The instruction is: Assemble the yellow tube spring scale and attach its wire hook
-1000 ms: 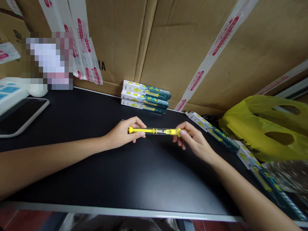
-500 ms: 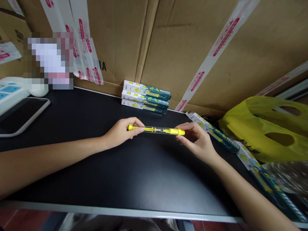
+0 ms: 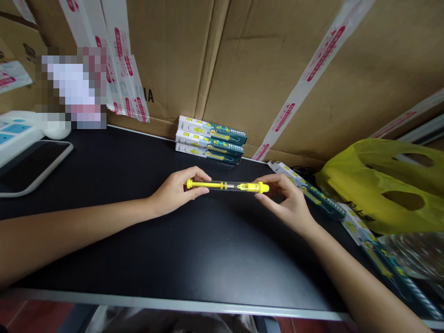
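A clear tubular spring scale with yellow ends and yellow inner parts lies level between my hands, just above the black tabletop. My left hand grips its left end, thumb on the near side and fingers on the far side. At the yellow right end, my right hand holds it in the same way, between thumb and fingers. A metallic spring shows near the tube's middle. Behind it, a stack of printed spring scale boxes rests against the cardboard.
On the right are another printed box, a further box and a yellow plastic bag. A phone and a white power strip lie at the left. Large cardboard closes off the back of the table.
The spring scale has turned about its long axis, so its inner yellow parts show from another side. My left thumb has shifted to the tube's near edge.
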A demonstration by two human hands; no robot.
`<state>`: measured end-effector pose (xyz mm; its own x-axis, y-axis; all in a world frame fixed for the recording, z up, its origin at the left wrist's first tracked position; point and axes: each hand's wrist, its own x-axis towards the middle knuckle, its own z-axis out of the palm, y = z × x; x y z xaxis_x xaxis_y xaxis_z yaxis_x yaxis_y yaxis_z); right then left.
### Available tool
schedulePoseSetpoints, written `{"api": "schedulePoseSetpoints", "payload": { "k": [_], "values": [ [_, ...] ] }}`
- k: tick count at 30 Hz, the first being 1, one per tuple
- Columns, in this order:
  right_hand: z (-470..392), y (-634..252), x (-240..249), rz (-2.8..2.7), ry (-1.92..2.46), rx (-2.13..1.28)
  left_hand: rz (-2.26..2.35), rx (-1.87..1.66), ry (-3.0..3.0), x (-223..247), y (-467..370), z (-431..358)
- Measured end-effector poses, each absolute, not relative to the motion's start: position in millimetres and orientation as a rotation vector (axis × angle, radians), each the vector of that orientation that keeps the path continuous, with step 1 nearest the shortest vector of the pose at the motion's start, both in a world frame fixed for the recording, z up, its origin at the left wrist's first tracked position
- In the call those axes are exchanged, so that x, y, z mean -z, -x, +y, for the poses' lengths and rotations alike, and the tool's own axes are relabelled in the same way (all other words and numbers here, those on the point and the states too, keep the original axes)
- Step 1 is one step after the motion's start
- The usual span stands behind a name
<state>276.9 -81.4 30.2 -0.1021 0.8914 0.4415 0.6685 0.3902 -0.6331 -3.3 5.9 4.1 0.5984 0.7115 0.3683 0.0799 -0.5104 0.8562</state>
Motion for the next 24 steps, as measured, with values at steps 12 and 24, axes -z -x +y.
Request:
{"api": "schedulePoseSetpoints", "payload": {
  "k": [12,24],
  "values": [
    [-81.2,-277.0,-28.3,-1.753,1.326,-0.482,0.643,-0.950,-2.034,-3.1,4.3,5.6],
    [-82.9,-273.8,-30.1,-1.689,1.323,-0.677,0.624,-0.972,-1.927,-2.6,5.5,6.4]
  ]
}}
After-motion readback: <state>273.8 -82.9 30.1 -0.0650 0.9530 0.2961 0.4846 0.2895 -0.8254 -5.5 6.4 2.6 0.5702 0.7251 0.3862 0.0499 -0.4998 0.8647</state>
